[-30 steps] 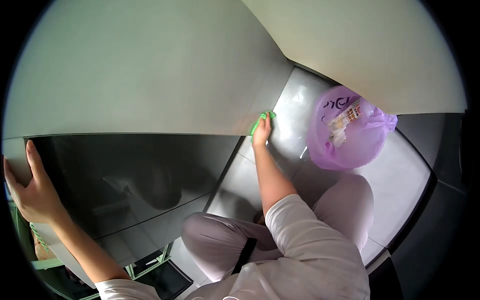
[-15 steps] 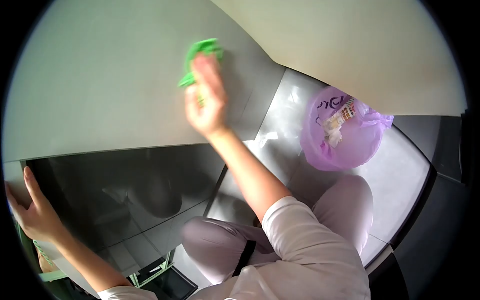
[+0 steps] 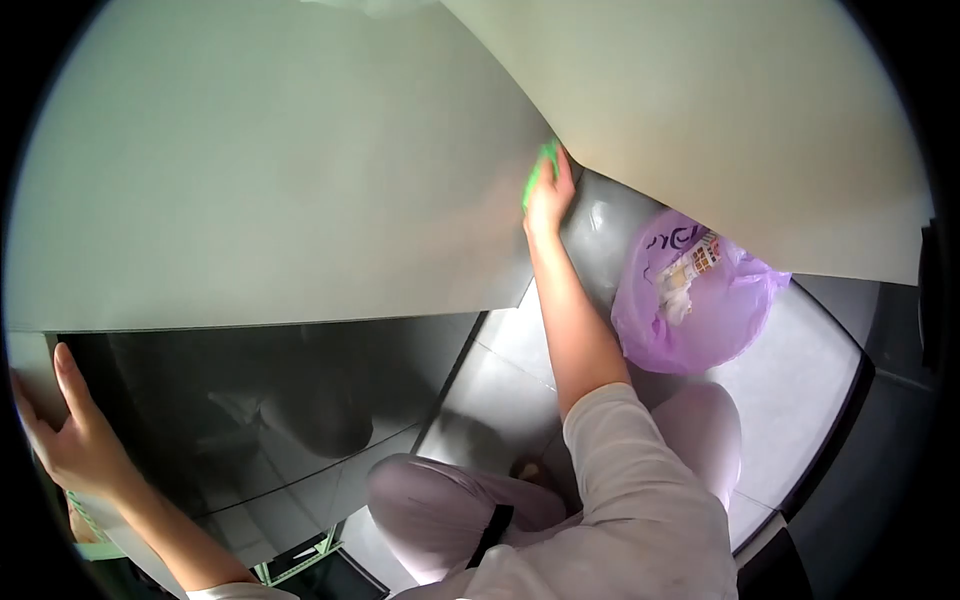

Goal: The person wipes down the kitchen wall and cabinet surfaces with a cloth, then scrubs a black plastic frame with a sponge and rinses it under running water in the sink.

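My right hand (image 3: 549,200) presses a bright green cloth (image 3: 536,183) against the right edge of a large pale grey panel (image 3: 270,180), near where a second pale panel (image 3: 740,110) meets it. Only part of the cloth shows past the fingers. At the far left, my left hand (image 3: 82,440) is wrapped round a narrow pale panel edge (image 3: 35,370), thumb on the near face and fingers partly hidden behind. Beside that hand, a dark glossy surface (image 3: 250,400) lies below the big panel and reflects the floor tiles.
A purple plastic bag (image 3: 690,340), its mouth wide, stands on the grey tiled floor (image 3: 500,350) to the right, with a printed wrapper (image 3: 695,260) and crumpled white tissue (image 3: 676,300) inside. My bent legs (image 3: 440,500) are below. Green-framed items (image 3: 300,560) sit at the lower left.
My right hand has moved right and slightly down with the green cloth, from the middle of the large panel to its right edge. My left hand keeps its hold on the panel edge.
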Motion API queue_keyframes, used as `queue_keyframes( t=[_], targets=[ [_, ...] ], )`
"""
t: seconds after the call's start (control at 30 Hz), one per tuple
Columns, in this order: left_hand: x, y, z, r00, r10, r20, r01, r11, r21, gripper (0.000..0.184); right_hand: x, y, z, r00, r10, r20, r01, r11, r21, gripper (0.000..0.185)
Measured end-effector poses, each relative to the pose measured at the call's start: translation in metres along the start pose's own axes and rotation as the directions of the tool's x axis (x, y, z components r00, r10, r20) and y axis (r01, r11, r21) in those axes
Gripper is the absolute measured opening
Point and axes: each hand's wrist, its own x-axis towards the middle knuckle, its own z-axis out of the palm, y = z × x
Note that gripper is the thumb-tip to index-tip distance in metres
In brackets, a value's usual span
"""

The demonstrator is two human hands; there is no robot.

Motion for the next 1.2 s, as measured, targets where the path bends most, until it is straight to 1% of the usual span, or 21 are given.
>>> queue_keyframes(
  t=[0.03,0.1,0.2,0.3,0.37,0.4,0.43,0.47,0.5,0.57,0.7,0.77,0.83,0.87,0.9,0.93,0.97,1.0,1.07,1.1,1.2],
  targets=[
    [0.0,-0.002,0.001,1.0,-0.007,-0.009,0.007,1.0,-0.021,0.083,0.015,0.028,0.008,0.987,-0.047,0.156,0.028,0.993,0.119,0.02],
    [-0.002,-0.001,0.003,1.0,-0.016,-0.016,0.016,1.0,-0.017,0.083,0.019,-0.006,0.018,0.875,-0.428,0.226,0.476,0.848,-0.235,0.034],
    [-0.002,-0.003,0.005,0.999,-0.036,-0.027,0.037,0.997,0.072,0.084,0.025,0.002,0.0,0.951,-0.283,0.126,0.307,0.916,-0.26,0.031],
    [-0.007,-0.009,0.005,0.999,-0.046,0.03,0.04,0.984,0.174,0.084,0.037,0.032,-0.022,0.981,-0.154,-0.12,0.125,0.968,-0.22,0.03],
    [-0.012,-0.03,0.015,0.994,-0.068,0.085,0.043,0.963,0.267,0.082,0.07,0.081,-0.049,0.98,-0.169,-0.109,0.142,0.965,-0.222,0.031],
    [-0.016,-0.031,0.016,0.985,-0.099,0.141,0.053,0.953,0.298,0.079,0.077,0.083,-0.057,0.986,-0.044,-0.16,-0.022,0.92,-0.391,0.031],
    [-0.019,-0.032,0.016,0.972,-0.129,0.197,0.058,0.942,0.329,0.077,0.089,0.097,-0.073,0.94,0.291,-0.18,-0.325,0.924,-0.204,0.035],
    [-0.02,-0.019,0.016,0.946,-0.184,0.265,0.086,0.935,0.344,0.072,0.091,0.109,-0.081,0.929,0.333,-0.16,-0.353,0.928,-0.118,0.032],
    [-0.023,-0.024,0.014,0.96,-0.02,0.279,-0.084,0.931,0.356,0.066,0.087,0.117,-0.089,0.916,0.377,-0.137,-0.385,0.922,-0.034,0.03],
    [-0.028,-0.034,0.012,0.908,0.31,0.282,-0.405,0.82,0.404,0.06,0.055,0.129,-0.101,0.872,0.463,-0.159,-0.478,0.876,-0.069,0.025],
    [-0.022,-0.012,0.015,0.955,0.235,0.181,-0.283,0.905,0.318,0.059,-0.063,0.165,-0.132,0.838,0.464,-0.289,-0.535,0.804,-0.261,0.023],
    [-0.008,0.011,0.006,0.981,0.161,0.106,-0.183,0.952,0.245,0.06,-0.116,0.183,-0.137,0.798,0.522,-0.301,-0.553,0.833,-0.025,0.025],
    [0.009,0.039,-0.011,0.998,0.059,0.017,-0.06,0.991,0.117,0.063,-0.142,0.147,-0.113,0.807,0.532,-0.256,-0.561,0.826,-0.055,0.029],
    [0.009,0.046,-0.016,1.0,0.024,0.017,-0.023,0.999,-0.044,0.063,-0.15,0.118,-0.095,0.815,0.531,-0.233,-0.56,0.825,-0.076,0.032],
    [0.011,0.052,-0.018,1.0,-0.013,0.02,0.017,0.978,-0.206,0.064,-0.159,0.096,-0.069,0.898,0.388,-0.209,-0.411,0.908,-0.08,0.032],
    [0.012,0.049,-0.023,1.0,-0.009,0.026,0.014,0.974,-0.226,0.061,-0.171,0.069,-0.038,0.957,0.232,-0.175,-0.248,0.966,-0.074,0.033],
    [0.018,0.044,-0.025,0.998,0.053,-0.044,-0.063,0.96,-0.274,0.058,-0.19,-0.009,0.009,1.0,-0.011,-0.015,0.005,0.946,-0.324,0.045],
    [0.022,0.046,-0.03,0.999,0.03,-0.037,-0.04,0.945,-0.325,0.056,-0.208,-0.077,0.05,0.964,-0.178,0.197,0.228,0.935,-0.272,0.043],
    [0.021,0.05,-0.033,0.999,0.013,-0.034,-0.025,0.921,-0.389,0.051,-0.226,-0.164,0.12,0.653,-0.552,0.518,0.671,0.739,-0.058,0.046],
    [0.024,0.047,-0.034,0.999,0.023,-0.044,-0.039,0.914,-0.404,0.048,-0.234,-0.205,0.155,0.471,-0.671,0.573,0.809,0.587,0.023,0.047],
    [0.027,0.042,-0.032,0.999,-0.013,0.037,0.03,0.849,-0.528,0.043,-0.268,-0.289,0.24,0.184,-0.775,0.604,0.86,0.424,0.283,0.054]
  ],
)
